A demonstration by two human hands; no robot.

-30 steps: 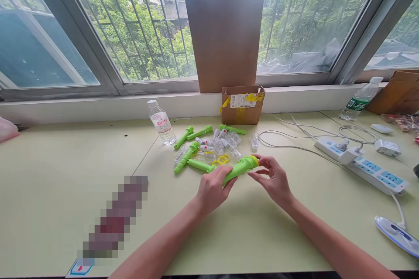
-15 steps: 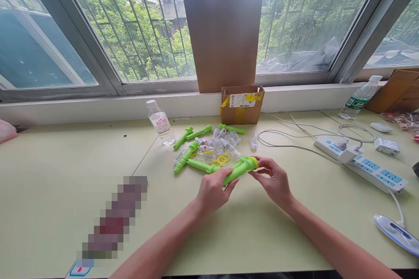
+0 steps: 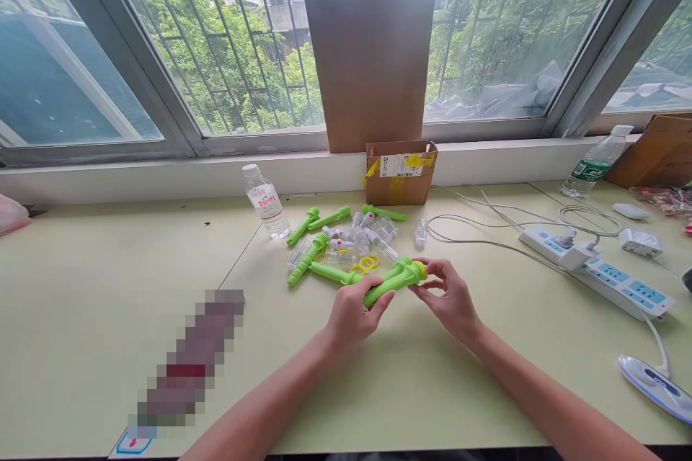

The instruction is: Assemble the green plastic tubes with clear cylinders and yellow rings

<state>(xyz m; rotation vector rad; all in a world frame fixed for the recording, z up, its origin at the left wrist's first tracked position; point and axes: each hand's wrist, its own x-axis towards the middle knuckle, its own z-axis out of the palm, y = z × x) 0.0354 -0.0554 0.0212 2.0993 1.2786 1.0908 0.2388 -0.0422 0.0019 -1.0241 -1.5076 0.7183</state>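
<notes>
My left hand is closed around the body of a green plastic tube, which slants up to the right just above the table. A yellow ring sits around the tube's far end, pinched between the thumb and fingers of my right hand. Right behind it shows the threaded end of another green tube, partly covered by the held one. More green tubes lie beyond my hands, around a pile of clear plastic caps, small white pieces with red dots and loose yellow rings.
A water bottle stands left of the pile, and a cardboard box behind it. One clear cap lies apart. To the right are a power strip, cables and another bottle. A pixelated patch covers something at left.
The held tube has tilted slightly, its near end shifting a little left, and more of the tube behind it shows. Both hands keep their grip almost in place.
</notes>
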